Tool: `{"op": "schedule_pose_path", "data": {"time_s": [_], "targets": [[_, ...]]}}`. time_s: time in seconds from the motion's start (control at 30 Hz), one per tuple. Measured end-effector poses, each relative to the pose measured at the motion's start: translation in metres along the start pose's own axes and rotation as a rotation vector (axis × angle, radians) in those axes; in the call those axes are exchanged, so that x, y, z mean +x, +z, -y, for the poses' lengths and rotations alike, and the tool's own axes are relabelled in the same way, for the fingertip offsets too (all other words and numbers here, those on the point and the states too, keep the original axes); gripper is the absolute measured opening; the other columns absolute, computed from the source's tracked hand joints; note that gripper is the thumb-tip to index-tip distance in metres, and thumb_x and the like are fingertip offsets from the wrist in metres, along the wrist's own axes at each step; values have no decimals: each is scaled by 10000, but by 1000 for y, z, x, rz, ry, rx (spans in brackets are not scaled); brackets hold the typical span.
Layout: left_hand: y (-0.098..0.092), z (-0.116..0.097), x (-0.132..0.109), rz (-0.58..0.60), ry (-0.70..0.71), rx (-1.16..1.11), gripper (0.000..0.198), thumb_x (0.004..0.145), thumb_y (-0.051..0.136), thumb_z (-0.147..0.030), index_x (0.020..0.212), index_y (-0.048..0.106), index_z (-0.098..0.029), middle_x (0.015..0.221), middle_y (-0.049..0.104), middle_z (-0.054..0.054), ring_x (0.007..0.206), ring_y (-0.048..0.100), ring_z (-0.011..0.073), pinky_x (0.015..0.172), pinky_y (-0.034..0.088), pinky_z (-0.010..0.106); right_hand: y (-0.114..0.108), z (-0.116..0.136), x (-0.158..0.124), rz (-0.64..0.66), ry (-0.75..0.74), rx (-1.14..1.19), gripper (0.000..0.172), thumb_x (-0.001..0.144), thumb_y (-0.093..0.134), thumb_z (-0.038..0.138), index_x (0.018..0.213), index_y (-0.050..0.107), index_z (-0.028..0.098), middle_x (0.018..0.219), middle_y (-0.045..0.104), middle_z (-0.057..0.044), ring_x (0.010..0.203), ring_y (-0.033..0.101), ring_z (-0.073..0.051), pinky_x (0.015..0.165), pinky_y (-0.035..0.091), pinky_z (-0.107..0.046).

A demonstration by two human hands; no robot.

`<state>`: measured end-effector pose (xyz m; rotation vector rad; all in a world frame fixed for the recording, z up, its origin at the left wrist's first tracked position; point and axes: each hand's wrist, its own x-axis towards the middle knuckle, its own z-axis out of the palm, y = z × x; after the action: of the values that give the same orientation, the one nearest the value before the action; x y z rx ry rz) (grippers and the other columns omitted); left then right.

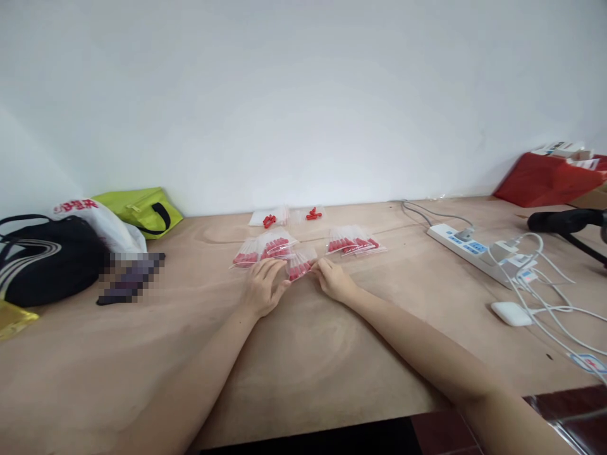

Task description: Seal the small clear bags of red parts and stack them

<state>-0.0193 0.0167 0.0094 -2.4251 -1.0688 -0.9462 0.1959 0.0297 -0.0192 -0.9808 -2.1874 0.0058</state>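
Between my hands lies a small clear plastic bag with red pieces in it. My right hand pinches this bag at its right corner. On the other side my left hand rests with its fingers stretched out and its thumb apart, fingertips at the near edge of the bags. More clear bags of red pieces overlap just beyond it. To the right, past my right hand, is another overlapping group of bags. Farther back, loose red pieces lie on a clear bag, and a second small red heap lies beside it.
A white power strip with tangled cables and a white charging case is on the right. A red bag stands behind. On the left are a black bag, a white bag, a lime-green bag and a blurred dark item.
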Motion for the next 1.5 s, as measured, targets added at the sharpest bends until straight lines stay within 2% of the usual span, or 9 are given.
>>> {"op": "schedule_pose_path", "data": {"time_s": [0.1, 0.37, 0.6, 0.8, 0.93, 1.1, 1.23, 1.37, 1.5], "targets": [[2, 2, -1, -7, -135, 42, 324, 840, 406, -333, 1105, 474, -159, 1073, 552, 91, 1060, 462, 232, 918, 352, 402, 6, -11, 16, -21, 123, -51, 247, 807, 334, 60, 984, 467, 169, 958, 583, -84, 872, 556, -181, 695, 446, -259], [7, 5, -4, 49, -181, 86, 288, 810, 453, -335, 1034, 535, -173, 1053, 551, 83, 1068, 451, 232, 942, 345, 403, -1, -48, 34, -55, 406, -255, 314, 768, 323, 20, 1037, 462, 102, 994, 581, -138, 912, 539, -221, 749, 419, -301], [10, 11, 2, 52, -295, 83, 328, 804, 449, -370, 1057, 528, -178, 1070, 543, 84, 1053, 460, 232, 950, 336, 397, -25, -34, 2, -152, 195, -454, 156, 773, 460, 140, 904, 541, 164, 1097, 532, -98, 1064, 405, -263, 932, 194, -455], [22, 39, 35, 163, -436, 123, 384, 764, 498, -403, 1068, 556, -175, 1117, 534, 94, 1045, 480, 248, 896, 386, 379, -41, -23, -34, -121, 96, -294, 74, 785, 475, 165, 781, 545, 187, 936, 564, -48, 920, 467, -193, 862, 273, -357], [32, 50, 48, 201, -392, 61, 269, 774, 497, -365, 954, 617, -206, 1007, 607, 55, 903, 561, 215, 759, 450, 328, -42, -25, -37, -86, 96, -226, 72, 775, 479, 153, 775, 543, 186, 928, 555, -57, 886, 474, -197, 802, 319, -346], [36, 52, 50, 186, -230, 186, 244, 832, 393, -222, 781, 629, -190, 842, 635, 61, 768, 579, 198, 608, 439, 292, -38, -27, -32, -88, 102, -178, 72, 766, 488, 150, 764, 548, 190, 896, 547, -61, 866, 473, -207, 770, 351, -346], [33, 39, 45, 84, -185, 141, 238, 852, 351, -195, 820, 584, -161, 843, 619, 76, 772, 581, 193, 623, 444, 287, -39, -26, -31, -90, 80, -122, 85, 766, 479, 140, 787, 546, 188, 888, 545, -66, 855, 486, -206, 765, 376, -342], [26, 5, 31, -9, -73, -69, 209, 868, 352, -206, 837, 553, -164, 836, 616, 52, 770, 588, 148, 684, 466, 259, -40, -19, -31, -62, 106, -70, 193, 791, 467, 167, 977, 517, 175, 896, 549, -67, 813, 513, -190, 709, 410, -302], [20, -26, 15, 53, 24, -298, 173, 866, 374, -200, 814, 535, -163, 874, 611, 48, 838, 588, 130, 741, 483, 248, -40, -11, -29, -38, 85, -142, 340, 784, 545, 301, 1098, 494, 182, 878, 573, -55, 725, 531, -174, 682, 401, -288]]}}
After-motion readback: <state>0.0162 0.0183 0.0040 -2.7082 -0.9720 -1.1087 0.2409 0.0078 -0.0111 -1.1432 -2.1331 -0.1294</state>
